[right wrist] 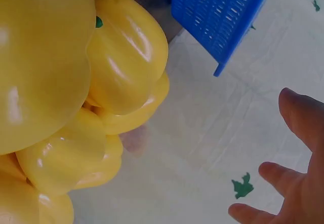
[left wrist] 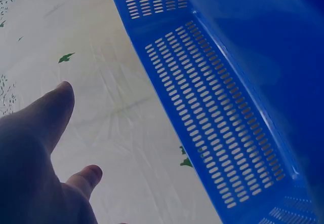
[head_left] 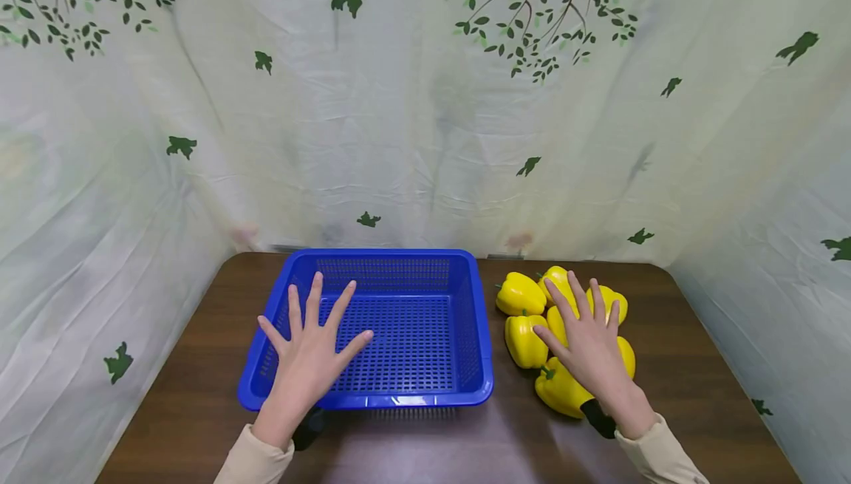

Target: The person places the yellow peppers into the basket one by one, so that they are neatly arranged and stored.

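Note:
My left hand (head_left: 307,357) is spread above the left part of a blue plastic basket (head_left: 484,343), fingers straight, holding nothing. The basket has slotted walls and a grid floor with nothing lying on it. To its right, my right hand (head_left: 588,343) hovers with spread fingers over a cluster of several yellow bell peppers (head_left: 527,341), partly hiding some of them. A green stem shows on the nearest yellow pepper (head_left: 558,389). In the right wrist view, the thumb and fingers (right wrist: 283,178) stand apart from the glossy peppers (right wrist: 129,51).
The dark brown wooden table (head_left: 691,366) carries the basket and peppers. A pale cloth curtain (head_left: 399,114) printed with leaves and branches encloses the back and both sides, close behind the basket's far rim. Dark bands sit at both wrists, below beige sleeves (head_left: 255,458).

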A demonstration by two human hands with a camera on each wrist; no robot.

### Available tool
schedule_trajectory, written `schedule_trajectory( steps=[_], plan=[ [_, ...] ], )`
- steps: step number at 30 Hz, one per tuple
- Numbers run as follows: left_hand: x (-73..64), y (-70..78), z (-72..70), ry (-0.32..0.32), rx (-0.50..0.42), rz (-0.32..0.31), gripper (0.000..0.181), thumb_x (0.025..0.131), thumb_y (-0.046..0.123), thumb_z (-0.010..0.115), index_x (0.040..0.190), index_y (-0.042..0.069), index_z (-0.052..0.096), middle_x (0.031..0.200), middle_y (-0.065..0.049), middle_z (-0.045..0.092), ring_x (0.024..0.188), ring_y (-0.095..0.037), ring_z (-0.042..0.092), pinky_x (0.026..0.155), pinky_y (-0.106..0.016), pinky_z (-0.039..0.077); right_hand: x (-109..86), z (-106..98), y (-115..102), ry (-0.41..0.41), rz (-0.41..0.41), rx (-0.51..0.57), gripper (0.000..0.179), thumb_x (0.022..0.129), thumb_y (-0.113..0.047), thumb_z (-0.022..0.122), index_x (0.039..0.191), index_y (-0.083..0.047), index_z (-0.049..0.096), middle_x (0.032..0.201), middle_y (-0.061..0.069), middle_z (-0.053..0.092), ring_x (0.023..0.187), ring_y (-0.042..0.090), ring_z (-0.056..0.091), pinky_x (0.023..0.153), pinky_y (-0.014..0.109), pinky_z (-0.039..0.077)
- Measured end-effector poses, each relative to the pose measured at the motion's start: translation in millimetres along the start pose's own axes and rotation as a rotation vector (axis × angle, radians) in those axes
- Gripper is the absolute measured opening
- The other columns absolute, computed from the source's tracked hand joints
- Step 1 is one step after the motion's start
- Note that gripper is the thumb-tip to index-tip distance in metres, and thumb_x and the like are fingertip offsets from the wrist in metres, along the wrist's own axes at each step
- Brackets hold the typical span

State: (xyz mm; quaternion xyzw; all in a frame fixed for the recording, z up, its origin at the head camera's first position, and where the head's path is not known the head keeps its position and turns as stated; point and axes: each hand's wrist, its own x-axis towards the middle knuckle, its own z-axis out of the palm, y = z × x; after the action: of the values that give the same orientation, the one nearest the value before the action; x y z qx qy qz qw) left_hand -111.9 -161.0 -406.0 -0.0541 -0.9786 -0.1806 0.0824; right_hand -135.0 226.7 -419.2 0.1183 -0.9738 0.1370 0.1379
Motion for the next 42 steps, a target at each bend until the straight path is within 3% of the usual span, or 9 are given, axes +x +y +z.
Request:
schedule_trajectory(
  steps=[10,20,31,42],
  plan=[
    [-2.6,-32.1,-20.3,0.06,-0.032,0.065,0.074,0.092,0.056,0.052,0.153,0.028,0.022,0.158,-0.017,-0.001,0.139,-0.039,-0.018,0.091,-0.069,-0.025,-5.0,-7.0,13.3,0.041,-0.123,0.086,0.071,0.089,-0.035,0.067,0.149,-0.017,0.034,0.153,0.019,0.022,0.138,0.047,0.012,0.104,0.068,0.006],
    [-2.6,-75.1,-34.8,0.019,-0.096,0.073,0.073,0.094,0.046,0.055,0.154,0.027,0.019,0.158,-0.016,-0.008,0.139,-0.042,-0.016,0.091,-0.073,-0.021,-14.9,-9.3,27.2,0.081,-0.189,0.109,0.074,0.085,-0.027,0.072,0.148,-0.015,0.036,0.149,0.02,0.03,0.132,0.049,0.024,0.108,0.06,0.014],
    [-4.3,-101.4,-36.4,-0.038,-0.159,0.05,0.073,0.095,0.04,0.056,0.154,0.025,0.017,0.157,-0.017,-0.014,0.138,-0.045,-0.018,0.087,-0.075,-0.022,-26.6,-4.5,35.1,0.056,-0.155,0.142,0.072,0.083,-0.022,0.075,0.146,-0.014,0.04,0.147,0.021,0.033,0.133,0.046,0.025,0.101,0.064,0.024],
    [-3.8,-122.7,-36.3,-0.101,-0.276,0.007,0.076,0.095,0.035,0.058,0.155,0.026,0.013,0.157,-0.018,-0.014,0.137,-0.05,-0.011,0.086,-0.082,-0.004,-40.7,1.9,45.1,0.048,-0.116,0.175,0.072,0.079,-0.016,0.078,0.142,-0.013,0.043,0.144,0.021,0.035,0.126,0.042,0.034,0.088,0.064,0.037]
  ],
)
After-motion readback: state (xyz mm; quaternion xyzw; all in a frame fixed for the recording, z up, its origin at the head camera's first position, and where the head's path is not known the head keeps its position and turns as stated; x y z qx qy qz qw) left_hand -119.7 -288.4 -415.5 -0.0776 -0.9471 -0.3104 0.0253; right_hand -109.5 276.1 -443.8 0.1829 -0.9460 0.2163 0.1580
